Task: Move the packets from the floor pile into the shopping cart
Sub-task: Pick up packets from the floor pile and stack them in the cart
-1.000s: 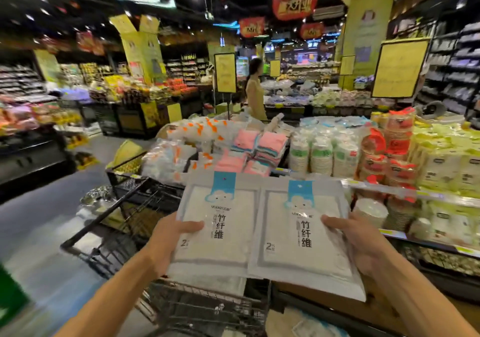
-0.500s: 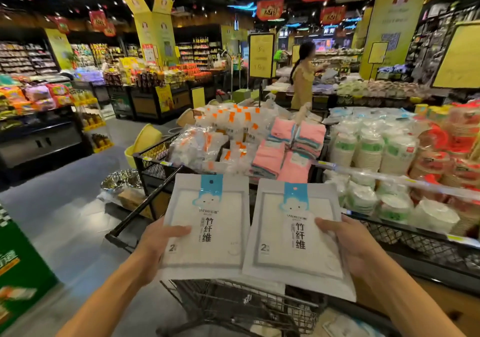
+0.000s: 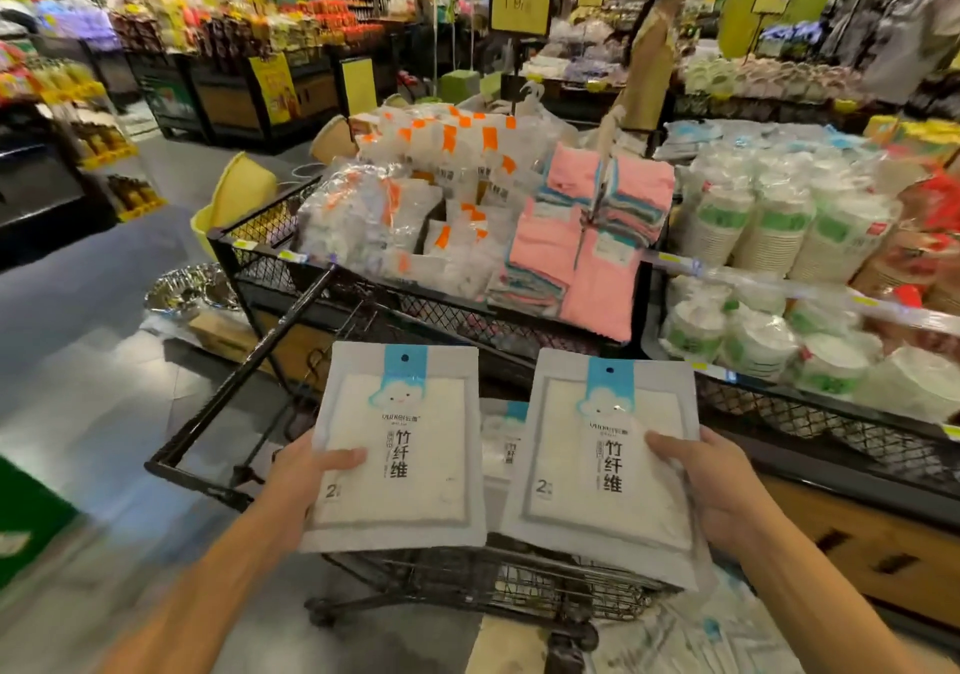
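Observation:
My left hand (image 3: 304, 476) grips a white packet (image 3: 400, 450) with a blue cloud tab by its left edge, thumb on the front. My right hand (image 3: 711, 486) grips a second, matching packet (image 3: 602, 465) by its right edge. Both packets hang side by side above the black wire shopping cart (image 3: 218, 470). Another packet (image 3: 501, 444) shows in the gap between them, lower down inside the cart. More packets of the floor pile (image 3: 691, 632) lie at the bottom right beside the cart's wheel.
A black mesh display bin (image 3: 270, 247) with clear bags and pink cloths stands right behind the cart. Stacked paper bowls (image 3: 748, 221) fill a shelf on the right. A person (image 3: 649, 54) stands farther back. Grey floor (image 3: 78, 361) lies to the left.
The view has tilted downward and both packets have dropped lower over the cart. The two packets have drawn apart, and a packet inside the cart now shows between them.

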